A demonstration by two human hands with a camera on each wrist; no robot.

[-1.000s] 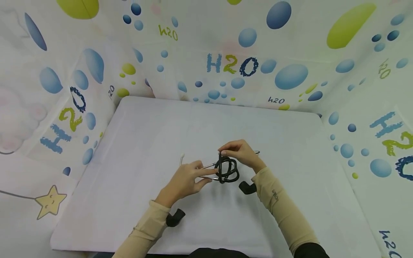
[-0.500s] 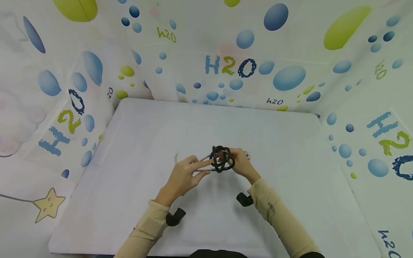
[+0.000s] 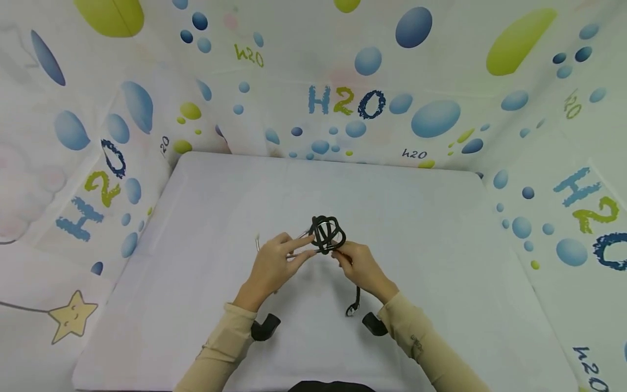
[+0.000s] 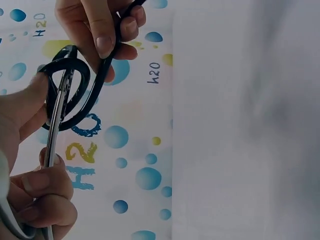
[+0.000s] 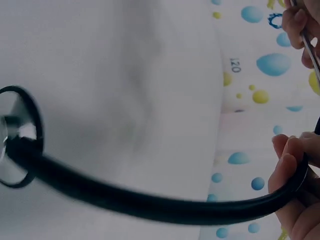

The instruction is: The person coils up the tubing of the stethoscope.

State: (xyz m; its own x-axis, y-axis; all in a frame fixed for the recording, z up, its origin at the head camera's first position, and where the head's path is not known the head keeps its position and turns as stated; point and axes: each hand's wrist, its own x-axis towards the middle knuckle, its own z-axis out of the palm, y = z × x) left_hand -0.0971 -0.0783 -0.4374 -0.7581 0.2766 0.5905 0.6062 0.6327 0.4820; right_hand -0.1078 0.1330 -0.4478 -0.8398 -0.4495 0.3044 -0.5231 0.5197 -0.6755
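Note:
A stethoscope with black tubing (image 3: 323, 235) is held up over the table between both hands. My left hand (image 3: 273, 264) grips its metal ear tubes (image 4: 56, 117), and the fingertips touch the tubing, which is wound in loops around them. Just right of the loops, my right hand (image 3: 363, 267) pinches the tubing between thumb and fingers. Below that hand hangs the tube's free end with the round chest piece (image 3: 351, 310). In the right wrist view the chest piece (image 5: 14, 132) sits at the left edge, slightly blurred.
A white table (image 3: 416, 218) lies under the hands. Printed cloth walls (image 3: 274, 65) with blue and green drops stand at its back and sides. Black devices (image 3: 266, 328) are worn at both wrists.
The right hand has moved from above the loops to their lower right, passing the tubing round. The chest piece now hangs below it. The stethoscope and left hand have shifted slightly left and up.

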